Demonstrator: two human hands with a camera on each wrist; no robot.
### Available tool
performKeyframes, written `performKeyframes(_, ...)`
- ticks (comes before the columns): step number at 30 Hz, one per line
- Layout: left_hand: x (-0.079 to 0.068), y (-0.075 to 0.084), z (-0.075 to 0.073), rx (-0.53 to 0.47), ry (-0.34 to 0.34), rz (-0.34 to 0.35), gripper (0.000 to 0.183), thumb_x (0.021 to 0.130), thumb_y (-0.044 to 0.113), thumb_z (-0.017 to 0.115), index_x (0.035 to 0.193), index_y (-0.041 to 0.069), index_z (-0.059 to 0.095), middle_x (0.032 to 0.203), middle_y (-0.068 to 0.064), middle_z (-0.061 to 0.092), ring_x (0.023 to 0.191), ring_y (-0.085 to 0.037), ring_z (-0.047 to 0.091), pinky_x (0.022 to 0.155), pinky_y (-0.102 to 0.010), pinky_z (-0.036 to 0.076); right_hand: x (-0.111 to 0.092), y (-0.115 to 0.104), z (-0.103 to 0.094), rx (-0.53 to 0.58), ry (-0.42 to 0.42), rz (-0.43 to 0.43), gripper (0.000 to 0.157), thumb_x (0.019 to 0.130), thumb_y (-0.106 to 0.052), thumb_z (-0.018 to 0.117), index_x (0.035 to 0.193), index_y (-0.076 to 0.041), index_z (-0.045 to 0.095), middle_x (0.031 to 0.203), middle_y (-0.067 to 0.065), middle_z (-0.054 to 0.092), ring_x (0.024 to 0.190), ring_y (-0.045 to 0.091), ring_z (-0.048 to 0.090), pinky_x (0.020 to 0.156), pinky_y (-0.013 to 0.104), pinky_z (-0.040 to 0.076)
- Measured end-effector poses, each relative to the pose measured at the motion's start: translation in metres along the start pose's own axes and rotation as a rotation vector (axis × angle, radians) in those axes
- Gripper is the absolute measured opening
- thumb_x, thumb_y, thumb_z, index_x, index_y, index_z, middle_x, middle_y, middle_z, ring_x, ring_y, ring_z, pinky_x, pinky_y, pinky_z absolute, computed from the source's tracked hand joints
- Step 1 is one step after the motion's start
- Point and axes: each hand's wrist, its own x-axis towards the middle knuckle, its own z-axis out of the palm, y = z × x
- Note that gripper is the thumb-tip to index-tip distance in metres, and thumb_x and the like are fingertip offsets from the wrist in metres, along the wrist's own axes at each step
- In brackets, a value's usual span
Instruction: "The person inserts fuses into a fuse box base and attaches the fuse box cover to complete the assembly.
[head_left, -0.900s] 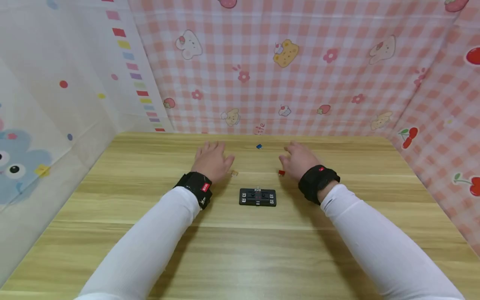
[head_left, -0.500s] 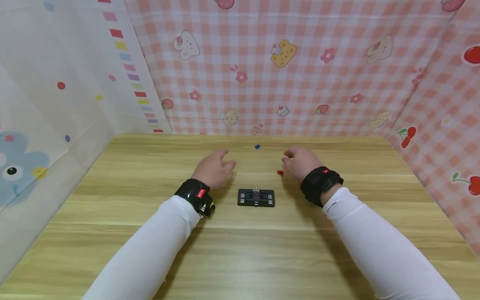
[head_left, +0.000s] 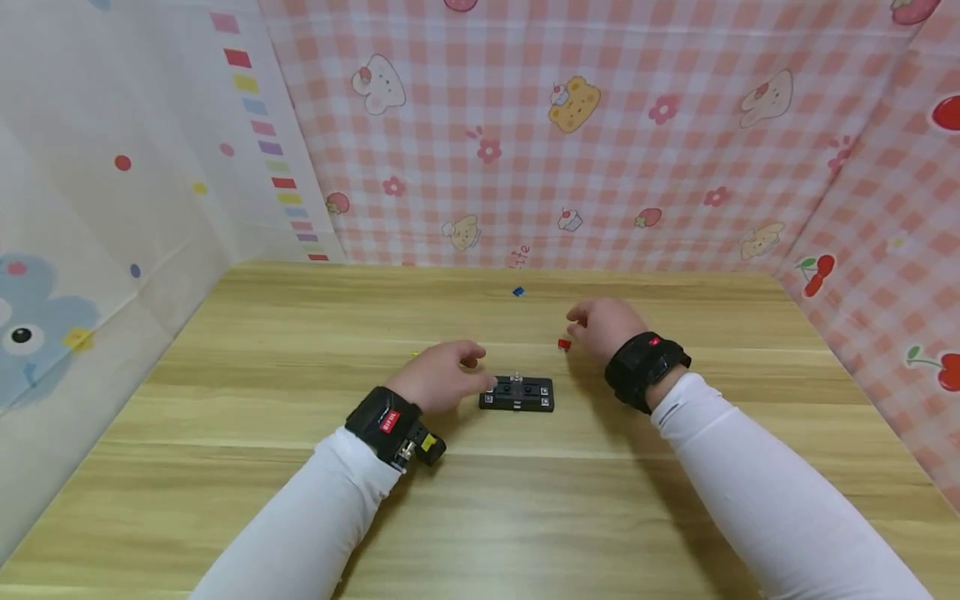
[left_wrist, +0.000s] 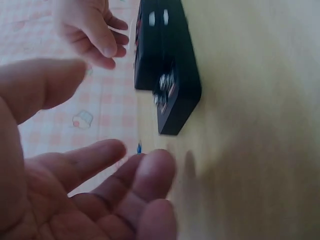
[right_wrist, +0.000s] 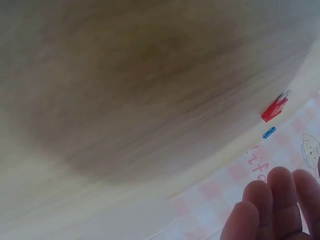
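A black rectangular base [head_left: 517, 394] with metal contacts at its corners lies flat on the table. My left hand [head_left: 442, 377] is at the left end of this base; in the left wrist view its fingers [left_wrist: 159, 172] are loosely bent and apart from the thumb, with nothing between them. Whether its thumb touches the base is unclear. To the right, my right hand [head_left: 609, 327] hovers with relaxed fingers beside a small red piece [head_left: 564, 344], apart from it in the right wrist view. A small yellow piece [head_left: 416, 353] is mostly hidden behind my left hand.
A small blue piece [head_left: 518, 292] lies near the back of the wooden table [head_left: 480, 517]. Behind the table hangs a pink checked cloth [head_left: 525, 183], and patterned cloths enclose the left and right sides.
My left hand has come back toward me and to the right, from beside the yellow piece to the black base. My right hand has shifted slightly toward me, its fingers more bent.
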Motion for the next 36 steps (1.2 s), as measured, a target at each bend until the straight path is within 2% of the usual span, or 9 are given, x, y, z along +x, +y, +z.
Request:
performKeyframes(3,-0.004,0.003,0.003,0.068,-0.046,0.014,0.065,0.083,0.046,0.066,0.135,0.012,0.049,0.129,-0.008,0.054,0.114,-0.019,0.046,0.097,-0.042,0.038,-0.002,-0.002,-0.001,-0.020,-0.023,-0.011,0.025,0.092,-0.021,0.060,0.111,-0.006,0.067,0.099,0.010,0.067,0.079,0.023,0.054,0.072,0.040,0.047)
performKeyframes(8,-0.005,0.004,0.008,0.172,-0.068,0.062,0.072,0.080,0.042,0.070,0.138,0.008,0.044,0.135,-0.008,0.049,0.119,-0.019,0.041,0.101,-0.041,0.034,-0.002,-0.004,-0.001,-0.034,-0.040,-0.008,0.024,0.092,-0.020,0.060,0.110,-0.007,0.068,0.098,0.009,0.066,0.078,0.023,0.053,0.070,0.039,0.047)
performKeyframes(14,-0.006,0.008,0.014,0.274,-0.048,0.070,0.074,0.076,0.041,0.074,0.136,0.008,0.047,0.129,-0.010,0.049,0.098,-0.019,0.051,0.086,-0.037,0.045,0.000,-0.006,0.000,-0.031,-0.072,0.022,0.024,0.091,-0.021,0.061,0.110,-0.007,0.068,0.098,0.010,0.064,0.080,0.024,0.052,0.073,0.040,0.046)
performKeyframes(16,-0.006,0.009,0.015,0.289,-0.044,0.068,0.072,0.074,0.040,0.075,0.134,0.009,0.050,0.125,-0.010,0.049,0.090,-0.017,0.051,0.080,-0.035,0.046,0.001,-0.006,0.000,-0.029,-0.079,0.032,0.024,0.091,-0.021,0.061,0.110,-0.007,0.068,0.097,0.010,0.064,0.080,0.024,0.052,0.072,0.039,0.046)
performKeyframes(22,-0.006,0.010,0.015,0.327,-0.034,0.070,0.062,0.074,0.036,0.076,0.127,0.010,0.056,0.119,-0.007,0.049,0.087,-0.016,0.050,0.078,-0.033,0.046,0.003,-0.009,0.003,-0.008,-0.087,0.042,0.027,0.088,-0.023,0.064,0.108,-0.006,0.069,0.095,0.010,0.065,0.078,0.023,0.053,0.070,0.038,0.046)
performKeyframes(26,-0.005,0.008,0.017,0.350,-0.031,0.075,0.055,0.077,0.035,0.075,0.123,0.011,0.058,0.113,-0.005,0.049,0.085,-0.015,0.050,0.075,-0.031,0.046,0.002,-0.011,0.005,0.006,-0.121,0.064,0.027,0.087,-0.025,0.066,0.106,-0.006,0.069,0.096,0.009,0.066,0.078,0.023,0.054,0.069,0.038,0.046)
performKeyframes(31,-0.005,0.008,0.019,0.384,-0.018,0.088,0.050,0.078,0.035,0.074,0.120,0.011,0.060,0.111,-0.005,0.051,0.086,-0.013,0.050,0.077,-0.031,0.046,0.004,-0.011,0.006,-0.033,-0.151,0.062,0.025,0.085,-0.026,0.067,0.102,-0.008,0.070,0.097,0.007,0.066,0.079,0.022,0.053,0.071,0.038,0.045)
performKeyframes(36,-0.005,0.008,0.019,0.395,0.000,0.093,0.049,0.077,0.034,0.075,0.118,0.012,0.062,0.110,-0.004,0.052,0.086,-0.013,0.049,0.077,-0.030,0.046,0.009,-0.009,0.007,-0.063,-0.153,0.048,0.020,0.084,-0.024,0.069,0.095,-0.008,0.072,0.091,0.006,0.067,0.077,0.023,0.053,0.071,0.037,0.044)
